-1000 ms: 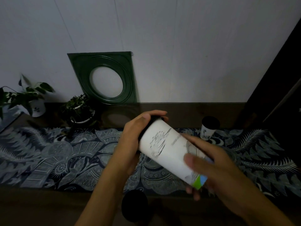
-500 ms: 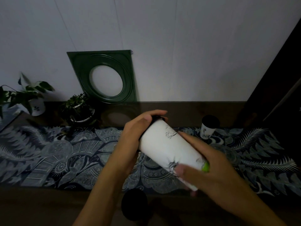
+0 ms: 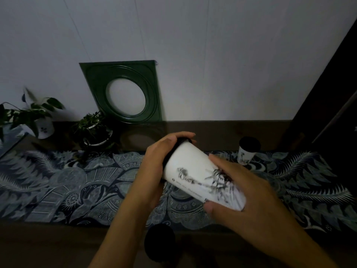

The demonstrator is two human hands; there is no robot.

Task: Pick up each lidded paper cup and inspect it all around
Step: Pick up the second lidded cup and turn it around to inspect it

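From my head camera: my left hand (image 3: 154, 167) grips the black lid end of the paper cup (image 3: 197, 176), my right hand (image 3: 245, 192) grips its base, cup tilted above the counter (image 3: 58, 246). A second cup (image 3: 247, 151) stands right of it.

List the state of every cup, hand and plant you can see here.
Held cup: lidded, tipped on its side, off the table.
Left hand: grips the lid end.
Right hand: holds the base end.
Far cup: lidded, upright on the patterned cloth.
Near cup: upright, dark lid on.
Two potted plants: upright.
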